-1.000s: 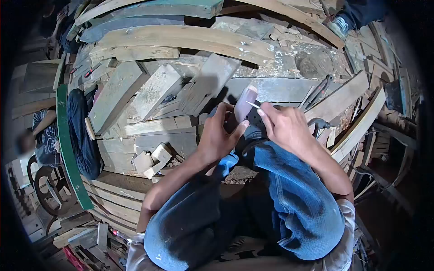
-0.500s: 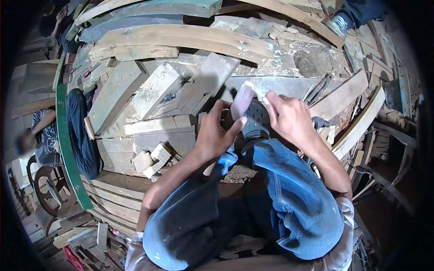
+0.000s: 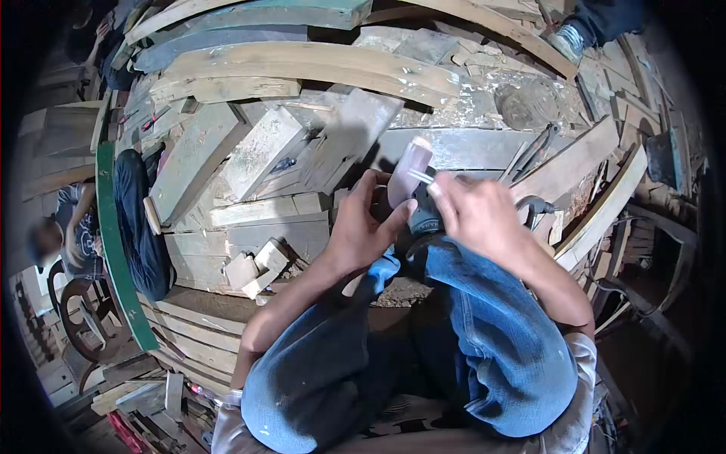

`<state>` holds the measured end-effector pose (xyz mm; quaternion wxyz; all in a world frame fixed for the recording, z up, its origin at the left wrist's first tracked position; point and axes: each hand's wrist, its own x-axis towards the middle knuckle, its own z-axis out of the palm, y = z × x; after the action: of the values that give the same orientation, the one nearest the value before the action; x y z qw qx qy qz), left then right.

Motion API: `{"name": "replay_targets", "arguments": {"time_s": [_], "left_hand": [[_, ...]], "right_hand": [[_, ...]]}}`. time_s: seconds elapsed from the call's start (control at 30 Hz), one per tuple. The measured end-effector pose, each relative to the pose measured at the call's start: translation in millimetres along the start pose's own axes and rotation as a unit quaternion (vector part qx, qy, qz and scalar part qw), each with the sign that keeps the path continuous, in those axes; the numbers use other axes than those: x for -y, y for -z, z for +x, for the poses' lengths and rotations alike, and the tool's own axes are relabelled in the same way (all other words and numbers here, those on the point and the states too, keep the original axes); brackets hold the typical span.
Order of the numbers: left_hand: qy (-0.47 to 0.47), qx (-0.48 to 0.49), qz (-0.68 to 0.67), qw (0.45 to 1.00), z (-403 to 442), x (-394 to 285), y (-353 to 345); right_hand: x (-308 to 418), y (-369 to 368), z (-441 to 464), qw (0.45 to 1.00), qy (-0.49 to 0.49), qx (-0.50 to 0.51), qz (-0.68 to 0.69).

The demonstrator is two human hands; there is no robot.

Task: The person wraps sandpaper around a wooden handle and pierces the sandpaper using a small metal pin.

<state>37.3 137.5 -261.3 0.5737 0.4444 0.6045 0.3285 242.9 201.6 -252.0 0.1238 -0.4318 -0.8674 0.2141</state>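
My left hand point(image 3: 364, 227) is closed round a pale purplish block point(image 3: 411, 168), which tilts upward with its light-coloured end at the top. Pinched between the thumb and fingers of my right hand point(image 3: 480, 216) is a thin, light stick-like piece point(image 3: 421, 176). Its tip lies over the upper right side of the block; whether it touches the surface is too small to tell. Beneath both hands shows part of a dark shoe point(image 3: 426, 219), partly hidden by them.
Slanted boards point(image 3: 198, 159) lie left of my hands, with small wood offcuts point(image 3: 261, 266) nearer me. A long curved plank point(image 3: 302, 64) crosses behind. Dark-handled tools point(image 3: 535, 151) and a pale board point(image 3: 575, 163) lie at right. Another person point(image 3: 74, 227) sits far left, beyond a green board point(image 3: 119, 250).
Since half a second ago, my right hand has come back down and left, bringing the thin piece over the block. The block has shifted slightly. The person at far left has moved an arm.
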Motion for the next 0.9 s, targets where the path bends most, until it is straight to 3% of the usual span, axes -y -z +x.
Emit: {"name": "replay_targets", "arguments": {"time_s": [0.03, 0.17, 0.27, 0.3, 0.37, 0.4, 0.5, 0.57, 0.7, 0.77, 0.83, 0.9], "left_hand": [[-0.005, 0.006, 0.012, 1.000, -0.6, -0.8, -0.4], [0.003, 0.004, 0.005, 1.000, 0.5, 0.9, -2.1], [0.009, 0.017, 0.006, 1.000, -1.5, -0.5, -3.1], [0.008, 0.018, 0.005, 1.000, 0.3, -0.6, -4.1], [0.011, 0.010, 0.008, 1.000, 0.8, -1.2, -5.1], [0.019, 0.012, 0.005, 1.000, -1.3, -3.9, -5.7], [0.010, 0.029, 0.004, 1.000, -1.9, 1.7, -4.3], [-0.010, 0.017, 0.005, 1.000, 0.8, 7.7, -6.3], [0.061, 0.030, 0.004, 0.998, -2.8, 0.3, -4.8], [-0.082, -0.006, 0.014, 0.997, 1.3, 22.3, -7.5], [-0.064, -0.008, 0.028, 0.998, -0.6, 11.6, -4.9], [-0.048, -0.006, 0.000, 0.999, 1.9, 0.4, -6.0]], "right_hand": [[4.0, -0.5, -3.4, 0.999, 0.031, 0.007, 0.021], [-7.7, 5.8, 6.7, 1.000, -0.015, 0.021, -0.017], [5.2, 4.3, -3.0, 0.998, 0.045, 0.030, -0.015], [-1.1, 4.1, 3.4, 0.999, 0.012, 0.039, -0.001], [-13.4, 2.7, 12.2, 0.999, 0.010, -0.040, -0.031], [-6.3, 7.8, 7.7, 0.999, -0.023, 0.025, -0.031], [1.6, -0.1, -1.9, 0.999, 0.049, 0.002, -0.013], [-11.4, 0.9, 10.2, 1.000, -0.022, 0.006, -0.017], [-12.7, 3.3, 4.9, 0.999, 0.002, -0.024, -0.022], [-16.7, 8.9, 6.1, 0.999, 0.005, -0.021, -0.023], [-21.1, 16.1, 8.4, 0.999, -0.050, -0.005, -0.013], [-19.9, 16.3, 8.0, 0.998, -0.029, -0.039, 0.035]]}}
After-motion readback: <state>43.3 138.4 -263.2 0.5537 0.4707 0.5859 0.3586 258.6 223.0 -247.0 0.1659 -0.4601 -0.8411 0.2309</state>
